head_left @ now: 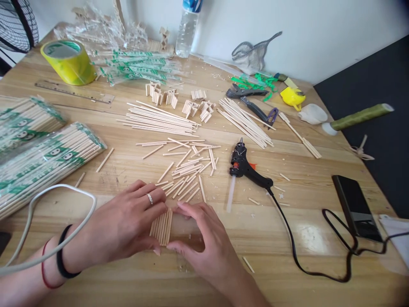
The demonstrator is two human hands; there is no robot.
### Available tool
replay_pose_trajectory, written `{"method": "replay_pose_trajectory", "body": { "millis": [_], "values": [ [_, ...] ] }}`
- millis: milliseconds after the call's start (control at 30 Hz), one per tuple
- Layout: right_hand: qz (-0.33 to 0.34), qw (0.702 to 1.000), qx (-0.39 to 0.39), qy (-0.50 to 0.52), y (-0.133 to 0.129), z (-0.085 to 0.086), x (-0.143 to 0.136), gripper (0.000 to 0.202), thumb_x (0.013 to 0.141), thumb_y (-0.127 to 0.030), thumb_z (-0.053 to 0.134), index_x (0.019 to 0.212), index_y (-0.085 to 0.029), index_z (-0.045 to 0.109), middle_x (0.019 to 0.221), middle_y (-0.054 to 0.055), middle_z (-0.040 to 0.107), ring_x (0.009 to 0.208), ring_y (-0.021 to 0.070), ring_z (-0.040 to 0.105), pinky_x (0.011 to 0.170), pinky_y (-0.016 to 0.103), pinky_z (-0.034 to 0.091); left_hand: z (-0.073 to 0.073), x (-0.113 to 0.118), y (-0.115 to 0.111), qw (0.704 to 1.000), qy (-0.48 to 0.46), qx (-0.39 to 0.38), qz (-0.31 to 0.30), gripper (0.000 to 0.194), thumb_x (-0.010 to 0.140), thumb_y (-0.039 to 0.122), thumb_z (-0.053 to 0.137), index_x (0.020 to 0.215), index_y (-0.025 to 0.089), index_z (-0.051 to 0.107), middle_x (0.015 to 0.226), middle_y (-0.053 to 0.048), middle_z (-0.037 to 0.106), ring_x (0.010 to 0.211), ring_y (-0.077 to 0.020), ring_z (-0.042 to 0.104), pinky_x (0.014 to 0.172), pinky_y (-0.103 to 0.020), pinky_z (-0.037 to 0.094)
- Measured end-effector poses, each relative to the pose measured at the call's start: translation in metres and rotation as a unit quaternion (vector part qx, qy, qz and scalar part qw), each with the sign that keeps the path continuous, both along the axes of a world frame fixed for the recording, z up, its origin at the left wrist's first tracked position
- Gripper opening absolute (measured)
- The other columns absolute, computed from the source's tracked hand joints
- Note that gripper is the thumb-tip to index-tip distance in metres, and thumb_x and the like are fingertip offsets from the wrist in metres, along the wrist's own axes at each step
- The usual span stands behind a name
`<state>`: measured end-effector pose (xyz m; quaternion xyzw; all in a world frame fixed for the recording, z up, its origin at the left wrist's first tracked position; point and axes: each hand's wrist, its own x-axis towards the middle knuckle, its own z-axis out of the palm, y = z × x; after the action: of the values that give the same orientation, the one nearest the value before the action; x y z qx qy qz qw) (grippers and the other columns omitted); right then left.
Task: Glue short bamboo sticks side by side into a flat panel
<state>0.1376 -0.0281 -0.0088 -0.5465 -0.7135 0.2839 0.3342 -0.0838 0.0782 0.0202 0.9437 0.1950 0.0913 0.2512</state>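
A small row of short wooden sticks (161,227) lies side by side on the table between my hands. My left hand (123,224), with a ring and a black band, grips the row at its left, thumb at the lower edge and fingers over the upper edge. My right hand (209,238) curves round the right side, thumb and index finger at the row's ends. Just beyond lies a loose pile of cut sticks (188,170). A black glue gun (244,164) rests to the right, a clear glue stick in its back.
Long sticks (159,119), small stick assemblies (161,94), a tape roll (68,62), a ruler (73,91) and a bottle (188,32) stand behind. Packed sticks (47,157) and a white cable (92,200) are left. Pliers (246,91), a phone (356,209) and a black cord (292,243) are right.
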Motion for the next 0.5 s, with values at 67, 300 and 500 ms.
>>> {"method": "replay_pose_trajectory", "body": {
  "millis": [67, 300, 500],
  "values": [
    [0.008, 1.0, -0.01, -0.005, 0.001, 0.001, 0.001, 0.086, 0.078, -0.015, 0.093, 0.148, -0.03, 0.045, 0.119, 0.007, 0.073, 0.1, 0.0286, 0.066, 0.091, 0.048, 0.058, 0.001, -0.002, 0.004, 1.0, -0.006, -0.003, -0.003, 0.041, 0.092, 0.052, 0.076, 0.113, 0.019, 0.065, 0.112, -0.009, 0.069, 0.1, -0.0288, 0.064, 0.091, -0.043, 0.045],
    [0.016, 1.0, -0.017, -0.005, 0.002, 0.0, 0.003, 0.077, 0.079, -0.019, 0.093, 0.142, -0.028, 0.05, 0.115, 0.007, 0.074, 0.096, 0.0279, 0.066, 0.087, 0.047, 0.057, 0.005, -0.003, 0.009, 0.999, 0.002, -0.01, 0.049, 0.029, 0.094, 0.033, 0.073, 0.117, 0.019, 0.063, 0.117, -0.01, 0.066, 0.105, -0.0297, 0.059, 0.09, -0.045, 0.043],
    [0.014, 1.0, 0.01, -0.003, 0.002, 0.0, 0.0, 0.071, 0.08, -0.015, 0.091, 0.139, -0.025, 0.051, 0.112, 0.007, 0.074, 0.095, 0.0284, 0.066, 0.09, 0.049, 0.056, 0.0, 0.001, -0.001, 0.995, 0.006, -0.029, 0.1, 0.032, 0.092, 0.033, 0.076, 0.118, 0.023, 0.06, 0.116, -0.008, 0.061, 0.106, -0.0302, 0.053, 0.092, -0.047, 0.038]
  ]
}}
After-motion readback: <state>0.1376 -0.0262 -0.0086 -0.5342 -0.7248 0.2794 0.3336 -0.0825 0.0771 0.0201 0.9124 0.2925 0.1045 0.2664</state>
